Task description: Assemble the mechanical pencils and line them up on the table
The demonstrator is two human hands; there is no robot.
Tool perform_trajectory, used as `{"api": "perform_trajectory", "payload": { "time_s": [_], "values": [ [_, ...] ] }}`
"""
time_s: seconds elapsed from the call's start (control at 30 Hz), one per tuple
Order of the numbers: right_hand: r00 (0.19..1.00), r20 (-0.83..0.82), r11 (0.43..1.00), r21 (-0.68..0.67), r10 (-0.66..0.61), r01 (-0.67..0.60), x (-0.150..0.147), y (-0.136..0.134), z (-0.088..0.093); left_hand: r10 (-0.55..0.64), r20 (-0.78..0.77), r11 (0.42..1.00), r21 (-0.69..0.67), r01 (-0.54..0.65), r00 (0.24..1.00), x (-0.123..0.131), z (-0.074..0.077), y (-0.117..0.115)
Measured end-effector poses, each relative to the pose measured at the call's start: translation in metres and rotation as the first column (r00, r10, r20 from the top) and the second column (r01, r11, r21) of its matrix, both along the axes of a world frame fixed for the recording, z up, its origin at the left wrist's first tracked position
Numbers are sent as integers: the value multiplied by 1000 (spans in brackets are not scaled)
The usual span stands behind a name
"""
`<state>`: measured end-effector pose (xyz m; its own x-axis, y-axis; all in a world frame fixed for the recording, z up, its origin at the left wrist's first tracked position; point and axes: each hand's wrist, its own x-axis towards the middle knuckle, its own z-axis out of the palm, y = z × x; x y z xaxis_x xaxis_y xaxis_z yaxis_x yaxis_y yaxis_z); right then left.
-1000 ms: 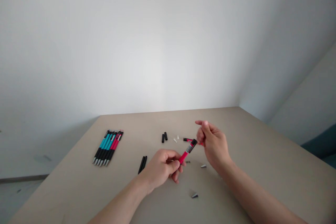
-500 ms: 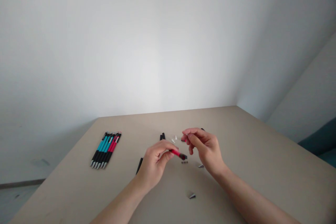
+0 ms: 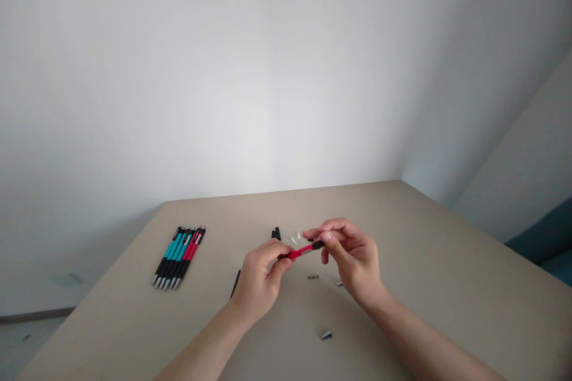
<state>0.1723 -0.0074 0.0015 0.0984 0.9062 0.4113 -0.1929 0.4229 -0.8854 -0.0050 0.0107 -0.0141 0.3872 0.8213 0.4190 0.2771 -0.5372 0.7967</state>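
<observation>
In the lower middle of the frame, the left hand (image 3: 261, 274) is bent inward, its thumb and forefinger pinched on the left end of a pen (image 3: 301, 251), which is held nearly level above the table (image 3: 424, 286). To its right, the right hand (image 3: 353, 259) has its thumb at the pen's black end, the forefinger stretched leftward; whether these fingers grip it cannot be told. The left hand partly covers a black rod (image 3: 235, 286); the right one partly hides a metal tip (image 3: 339, 284). Both forearms are cut by the bottom edge.
</observation>
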Motion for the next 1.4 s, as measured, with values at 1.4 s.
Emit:
{"api": "perform_trajectory", "payload": {
  "time_s": [1.4],
  "values": [
    [910, -353, 928, -211, 220, -306, -5, 7, 3, -67, 117, 919, -380, 107, 991, 11, -5, -8]
  ]
}}
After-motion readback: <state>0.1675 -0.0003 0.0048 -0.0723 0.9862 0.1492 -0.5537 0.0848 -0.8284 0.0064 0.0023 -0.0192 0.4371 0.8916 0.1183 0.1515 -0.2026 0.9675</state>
